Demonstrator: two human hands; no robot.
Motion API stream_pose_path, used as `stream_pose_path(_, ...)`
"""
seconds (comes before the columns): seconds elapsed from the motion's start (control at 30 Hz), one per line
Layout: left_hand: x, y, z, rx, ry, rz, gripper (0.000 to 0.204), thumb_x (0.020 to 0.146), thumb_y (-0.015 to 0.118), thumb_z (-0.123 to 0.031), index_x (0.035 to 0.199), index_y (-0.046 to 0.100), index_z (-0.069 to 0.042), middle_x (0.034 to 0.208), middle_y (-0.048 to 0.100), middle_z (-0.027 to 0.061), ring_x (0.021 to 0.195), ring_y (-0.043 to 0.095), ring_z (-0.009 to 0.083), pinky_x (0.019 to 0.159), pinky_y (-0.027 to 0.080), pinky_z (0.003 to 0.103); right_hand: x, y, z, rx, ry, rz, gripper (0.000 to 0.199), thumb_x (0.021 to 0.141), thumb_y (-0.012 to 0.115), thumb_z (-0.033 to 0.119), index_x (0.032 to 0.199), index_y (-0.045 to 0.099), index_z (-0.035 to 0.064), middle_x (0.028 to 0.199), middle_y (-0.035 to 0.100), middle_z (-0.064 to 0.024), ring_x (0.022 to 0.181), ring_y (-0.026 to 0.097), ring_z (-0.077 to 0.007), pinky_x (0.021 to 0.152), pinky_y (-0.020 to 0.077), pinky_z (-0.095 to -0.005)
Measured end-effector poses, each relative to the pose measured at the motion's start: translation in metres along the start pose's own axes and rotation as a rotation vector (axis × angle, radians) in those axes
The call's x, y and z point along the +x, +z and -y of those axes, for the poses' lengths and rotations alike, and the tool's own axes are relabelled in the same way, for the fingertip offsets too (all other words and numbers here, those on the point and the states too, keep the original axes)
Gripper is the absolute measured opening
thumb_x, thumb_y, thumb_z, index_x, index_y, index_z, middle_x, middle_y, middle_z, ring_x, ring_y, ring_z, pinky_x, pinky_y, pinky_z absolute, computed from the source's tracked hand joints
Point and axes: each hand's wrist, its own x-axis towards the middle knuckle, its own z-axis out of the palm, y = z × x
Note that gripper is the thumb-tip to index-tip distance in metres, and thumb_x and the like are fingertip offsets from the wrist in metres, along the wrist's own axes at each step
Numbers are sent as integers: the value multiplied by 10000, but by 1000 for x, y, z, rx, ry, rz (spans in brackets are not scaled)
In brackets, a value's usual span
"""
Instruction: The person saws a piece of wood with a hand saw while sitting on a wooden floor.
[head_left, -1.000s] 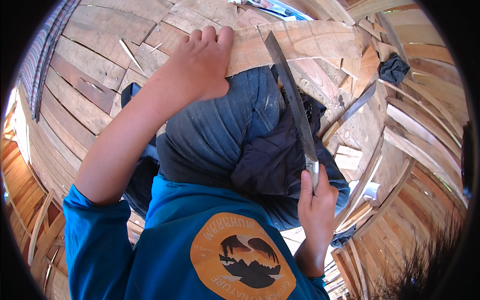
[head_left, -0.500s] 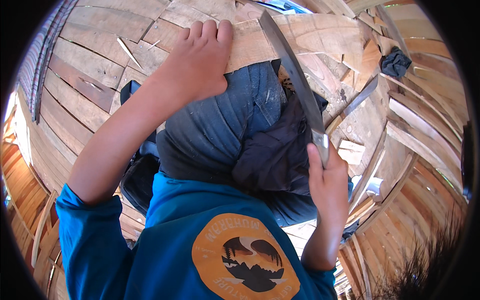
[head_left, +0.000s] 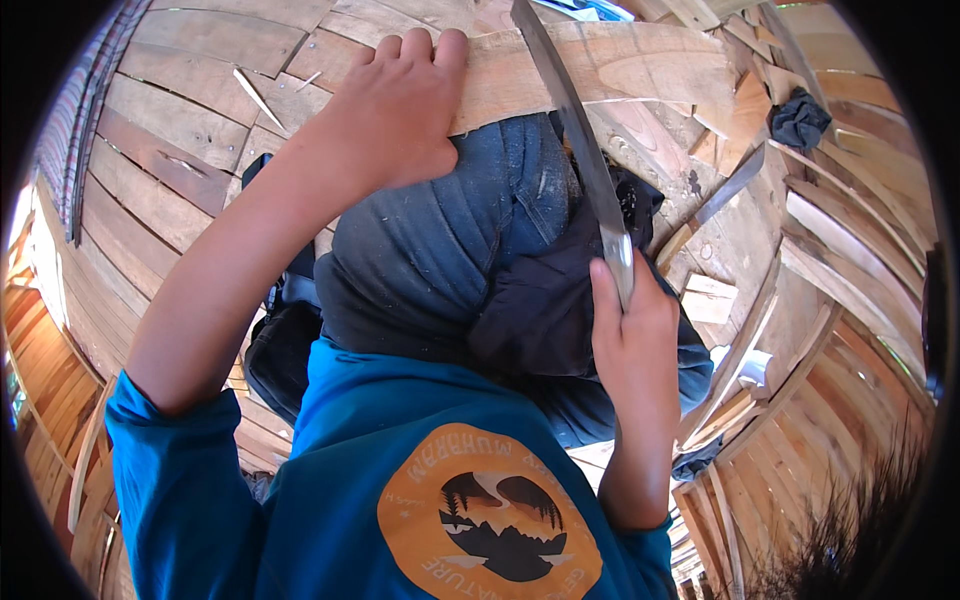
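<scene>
A long, pale wooden board (head_left: 640,65) with a curved edge lies across the far side of my bent, dark-trousered leg (head_left: 440,240). My left hand (head_left: 400,110) is wrapped over the board's left end, fingers over its far edge, with the thumb side by my knee. In my right hand (head_left: 640,320) is the pale handle of a machete (head_left: 585,135). Its long, dark grey blade points away from me and crosses over the middle of the board, the tip reaching past the far edge. Whether the blade touches the wood I cannot tell.
A second long blade (head_left: 735,185) with a wooden handle lies on the plank floor (head_left: 180,120) to the right. Curved wooden strips (head_left: 840,275) and offcuts crowd the right side, near a crumpled black cloth (head_left: 799,122). A black bag (head_left: 280,360) sits by my left hip.
My right hand has moved away from me and a little left, carrying the machete farther across the board. My left hand keeps its hold, shifting only slightly with the board.
</scene>
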Motion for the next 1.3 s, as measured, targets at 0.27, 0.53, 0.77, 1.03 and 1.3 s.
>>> stream_pose_path(0.27,3,3,-3,-29,-39,-23,631,677,676,-143,1237,432,14,1136,573,230,1109,578,394,956,447,464,-27,-6,-4,59,116,41,160,958,599,143,978,592,-15,635,557,-256,621,599,-459,492,439,-463)
stream_pose_path(0.53,4,3,0,-28,-46,-19,665,656,715,-150,1239,439,11,1138,579,225,1107,582,394,953,456,459,30,20,0,48,-13,6,232,976,575,210,1001,589,-20,694,583,-282,704,605,-478,541,452,-490)
stream_pose_path(0.77,-2,10,-2,3,5,-88,676,649,729,-165,1235,443,13,1110,596,227,1084,597,396,932,473,461,-10,14,-1,104,66,-3,196,972,581,176,1010,587,-16,671,566,-259,670,593,-473,529,456,-459)
stream_pose_path(1.03,3,9,3,-47,-36,-67,667,652,724,-167,1227,445,25,1121,589,232,1079,600,388,926,477,462,2,14,-4,82,-10,-24,212,964,594,186,999,589,-23,676,572,-263,670,606,-468,539,465,-457)
stream_pose_path(1.3,7,6,-2,-17,-63,5,652,666,717,-188,1228,451,10,1127,589,227,1086,597,390,937,471,470,34,27,-2,71,-5,-20,214,977,571,192,1038,598,-12,721,582,-288,729,591,-498,566,464,-481)
